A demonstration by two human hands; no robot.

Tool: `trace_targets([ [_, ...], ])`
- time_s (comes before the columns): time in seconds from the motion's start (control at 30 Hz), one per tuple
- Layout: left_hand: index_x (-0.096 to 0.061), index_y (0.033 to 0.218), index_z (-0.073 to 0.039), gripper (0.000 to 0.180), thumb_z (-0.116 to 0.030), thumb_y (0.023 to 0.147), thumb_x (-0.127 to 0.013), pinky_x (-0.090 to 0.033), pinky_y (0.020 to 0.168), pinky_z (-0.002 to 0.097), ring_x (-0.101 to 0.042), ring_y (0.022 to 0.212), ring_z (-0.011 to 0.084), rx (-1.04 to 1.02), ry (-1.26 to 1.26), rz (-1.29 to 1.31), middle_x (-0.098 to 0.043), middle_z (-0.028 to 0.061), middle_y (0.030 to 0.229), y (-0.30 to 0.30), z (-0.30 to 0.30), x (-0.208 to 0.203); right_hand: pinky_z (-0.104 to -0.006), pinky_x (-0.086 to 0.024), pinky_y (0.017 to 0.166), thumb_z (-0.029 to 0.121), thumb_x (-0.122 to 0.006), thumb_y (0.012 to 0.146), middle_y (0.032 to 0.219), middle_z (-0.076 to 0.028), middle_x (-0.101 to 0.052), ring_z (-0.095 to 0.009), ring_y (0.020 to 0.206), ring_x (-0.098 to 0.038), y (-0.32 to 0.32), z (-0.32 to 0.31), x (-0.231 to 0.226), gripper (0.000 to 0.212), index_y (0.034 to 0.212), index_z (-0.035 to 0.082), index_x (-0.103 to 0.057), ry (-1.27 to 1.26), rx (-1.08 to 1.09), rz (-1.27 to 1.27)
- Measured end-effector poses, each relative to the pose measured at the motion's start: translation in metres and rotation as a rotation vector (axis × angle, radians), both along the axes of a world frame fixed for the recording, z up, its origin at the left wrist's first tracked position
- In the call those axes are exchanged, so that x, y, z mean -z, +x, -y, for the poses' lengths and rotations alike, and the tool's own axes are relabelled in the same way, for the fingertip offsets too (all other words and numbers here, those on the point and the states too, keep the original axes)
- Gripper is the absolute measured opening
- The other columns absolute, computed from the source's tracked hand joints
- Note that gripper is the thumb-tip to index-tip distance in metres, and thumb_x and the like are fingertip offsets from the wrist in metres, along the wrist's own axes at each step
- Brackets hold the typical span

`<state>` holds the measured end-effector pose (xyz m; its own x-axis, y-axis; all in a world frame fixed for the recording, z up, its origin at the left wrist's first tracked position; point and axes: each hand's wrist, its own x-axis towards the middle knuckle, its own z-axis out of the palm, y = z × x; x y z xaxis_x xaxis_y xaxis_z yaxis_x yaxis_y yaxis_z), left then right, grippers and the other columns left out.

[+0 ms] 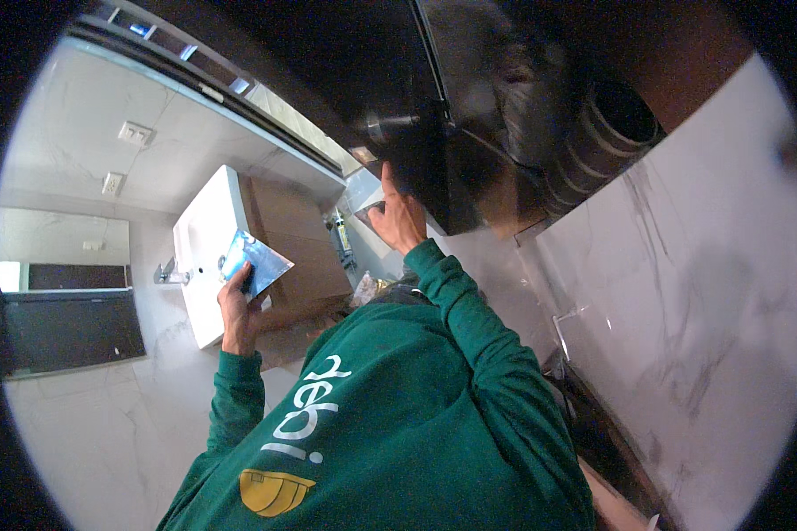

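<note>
My left hand (pixel 236 307) is closed on a flat blue packet (pixel 259 265), pinched at its lower left edge in front of the white sink. The packet has a shiny, light-patterned face. My right hand (pixel 400 219) reaches forward with the index finger stretched out and the thumb apart, and I see nothing held in it. Its index fingertip meets the lower edge of a dark panel (pixel 363 80) in the picture; whether it touches is unclear.
The white sink (pixel 205 239) with a tap tops a wooden cabinet (pixel 297 239). A sealant-like tube (pixel 342 237) stands beside it. A ribbed dark duct (pixel 607 142) is at upper right. A mirror (pixel 80 274) and sockets (pixel 135 133) are left; a marbled wall (pixel 682 257) is right.
</note>
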<state>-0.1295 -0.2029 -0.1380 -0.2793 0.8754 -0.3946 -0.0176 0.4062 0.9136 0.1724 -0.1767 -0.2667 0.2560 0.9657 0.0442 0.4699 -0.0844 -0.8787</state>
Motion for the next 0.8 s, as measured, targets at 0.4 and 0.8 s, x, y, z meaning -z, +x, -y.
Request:
trace_targets([
  [0.4,-0.068,0.096,-0.002,0.014,-0.013,0.089,-0.069,-0.056,0.075,0.0342,-0.066,0.084,0.0179,-0.215,-0.012,0.165,-0.069,0.0055,0.093,-0.058,0.012,0.026,-0.0499,-0.052,0.069,0.019,-0.061,0.076,0.084,-0.027,-0.067,-0.043,0.073,-0.067,-0.049,-0.008,-0.050,0.086,0.155,0.013,-0.027,-0.066,-0.198,0.065],
  [0.8,-0.069,0.096,0.003,0.024,-0.018,0.085,-0.074,-0.053,0.082,0.0348,-0.066,0.084,0.0209,-0.357,0.027,0.267,-0.070,0.0100,0.096,-0.090,0.039,0.040,-0.0483,-0.055,0.074,0.017,-0.063,0.075,0.088,-0.027,-0.069,-0.043,0.076,-0.067,-0.103,-0.017,-0.059,0.087,0.154,0.010,-0.028,0.119,-0.302,0.000],
])
